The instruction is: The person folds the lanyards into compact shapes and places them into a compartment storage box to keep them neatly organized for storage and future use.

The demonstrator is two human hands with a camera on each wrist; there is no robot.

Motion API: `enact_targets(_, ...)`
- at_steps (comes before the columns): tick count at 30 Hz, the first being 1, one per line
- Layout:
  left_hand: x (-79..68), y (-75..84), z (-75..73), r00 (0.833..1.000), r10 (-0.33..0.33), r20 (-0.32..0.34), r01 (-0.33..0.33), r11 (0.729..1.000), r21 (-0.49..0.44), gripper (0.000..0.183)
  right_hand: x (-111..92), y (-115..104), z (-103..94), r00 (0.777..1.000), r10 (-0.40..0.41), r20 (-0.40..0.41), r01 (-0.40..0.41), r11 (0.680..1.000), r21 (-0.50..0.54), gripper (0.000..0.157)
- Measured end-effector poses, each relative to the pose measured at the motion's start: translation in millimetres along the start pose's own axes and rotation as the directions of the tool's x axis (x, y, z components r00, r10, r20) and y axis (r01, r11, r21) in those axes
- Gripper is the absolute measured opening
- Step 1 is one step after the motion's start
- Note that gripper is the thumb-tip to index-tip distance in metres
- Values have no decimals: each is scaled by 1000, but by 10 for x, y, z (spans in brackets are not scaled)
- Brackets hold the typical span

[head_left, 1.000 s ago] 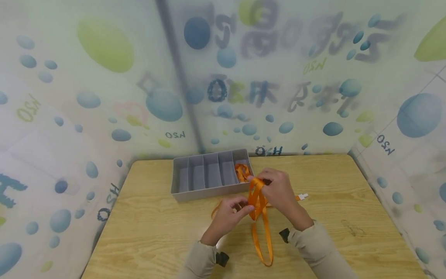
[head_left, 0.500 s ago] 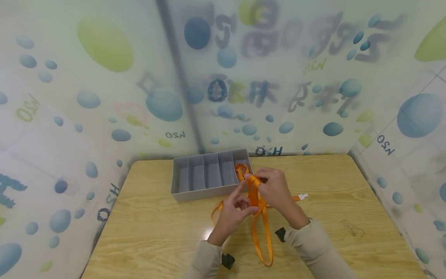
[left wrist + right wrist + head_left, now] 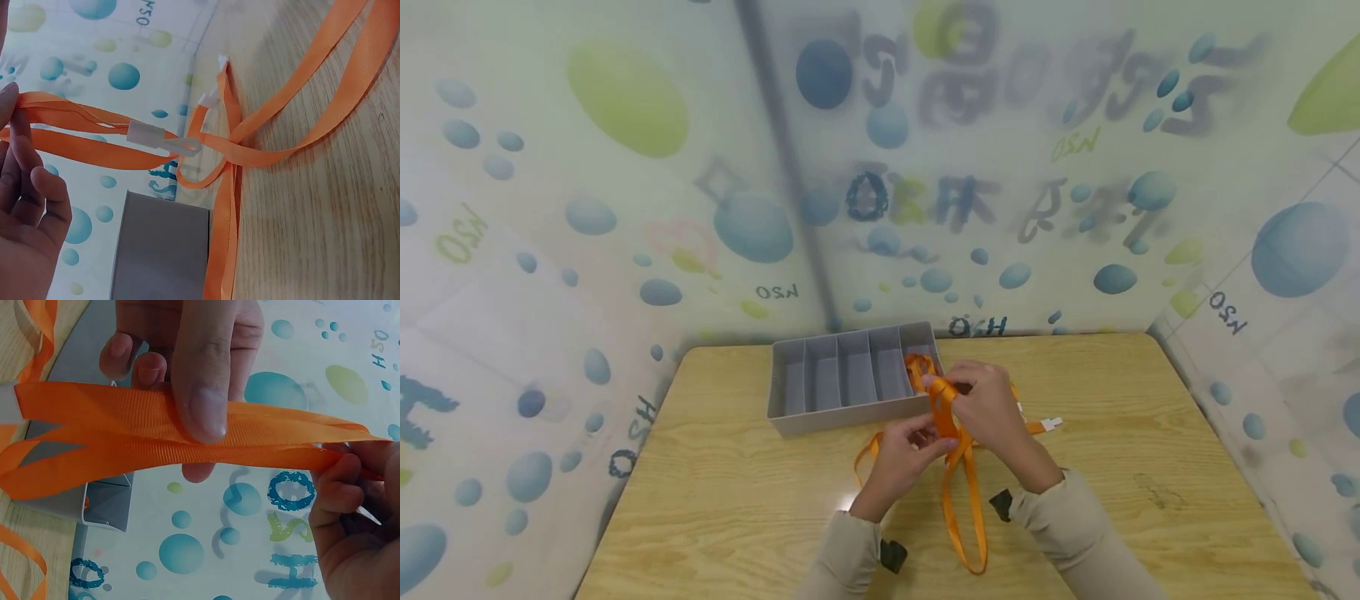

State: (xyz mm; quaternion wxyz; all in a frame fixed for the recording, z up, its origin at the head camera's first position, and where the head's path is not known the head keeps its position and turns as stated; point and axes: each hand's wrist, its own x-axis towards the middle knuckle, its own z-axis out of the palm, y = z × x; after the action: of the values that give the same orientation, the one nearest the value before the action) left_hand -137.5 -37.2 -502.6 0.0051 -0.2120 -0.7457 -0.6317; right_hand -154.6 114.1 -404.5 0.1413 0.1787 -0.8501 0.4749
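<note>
Your two hands share one bundle: the orange lanyard (image 3: 137, 415) is up off the table (image 3: 737, 508), just to the near side of the grey divided tray (image 3: 850, 415) at its right end; your left hand (image 3: 898, 458) pinches the folded layers between thumb and finger, and your right hand (image 3: 992, 408) grasps the upper end; to keep it neat, I would lay the strips edge to edge, since they splay apart below your left thumb, and hold that pinch firm if the right fingers need to regrip; the white plastic clasp (image 3: 147, 134) at the bundle's lower end looks stiff, so it is best kept out of the folds; what most stands in your way is slack webbing, with a long loop (image 3: 978, 517) lying towards the near edge, a strand (image 3: 868, 446) curling out left and a white end clip (image 3: 1052, 423) off to the right, all crossing beneath your hands and likely to snag; I cannot tell which strands join your bundle; beyond, another orange lanyard (image 3: 917, 371) lies in the tray's far-right compartment, close enough for dangling straps to catch it.
</note>
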Motion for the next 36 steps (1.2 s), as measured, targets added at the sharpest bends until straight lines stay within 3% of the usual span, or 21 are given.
enact_targets(4,7,-16,-1,999,33,8,-33,999,6,10,-3,-2,2,1000,-12,-3,12,1000,14,16)
enact_targets(9,10,-22,-10,998,60,7,-60,998,0,11,-7,1,0,1000,-30,-3,30,999,27,15)
enact_targets(15,10,-13,-52,993,113,-25,-111,991,78,3,-26,8,-22,998,-61,-5,61,998,22,15)
enact_targets(21,20,176,-152,990,133,-38,-126,980,152,6,-77,39,-44,997,-45,67,42,998,37,11)
enact_targets(25,28,324,-238,987,153,-56,-143,977,157,10,-121,47,-58,990,-12,137,3,998,62,24)
enact_targets(29,29,352,-305,984,165,-72,-156,980,124,7,-152,54,-74,984,-16,178,2,997,78,41)
enact_targets(36,48,351,-370,983,171,-66,-164,981,102,5,-189,80,-102,976,-45,213,27,996,88,44)
